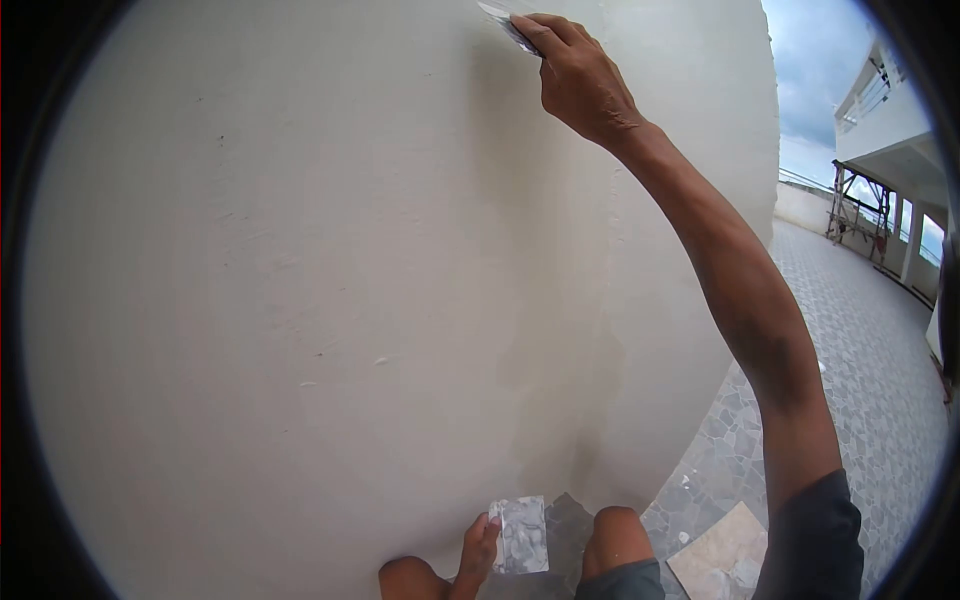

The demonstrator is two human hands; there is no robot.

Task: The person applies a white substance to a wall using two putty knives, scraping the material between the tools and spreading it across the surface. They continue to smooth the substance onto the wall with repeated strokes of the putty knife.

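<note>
Right hand [580,75]: raised high, fingers closed on a thin scraper blade [505,25], forefinger pressing along its back. The blade lies against the wall [300,300] near the top of view; its far end runs out of frame.

Left hand [480,548]: low, by the knees [615,530], fingers pinching the edge of a smeared plate [523,535], held flat-on just off the wall's foot.

Judgement on the stroke: the blade looks best kept at a shallow tilt with even pressure, drawn through the darker damp band [560,330] so that no ridges are left. Small nicks show further left.

Edges and room: the wall ends at a vertical corner [775,150] just beyond the right arm. The paved floor [860,370] lies open to the right. A loose tile [725,560] sits near the feet, a possible trip point. A scaffold frame [858,210] stands well apart.
</note>
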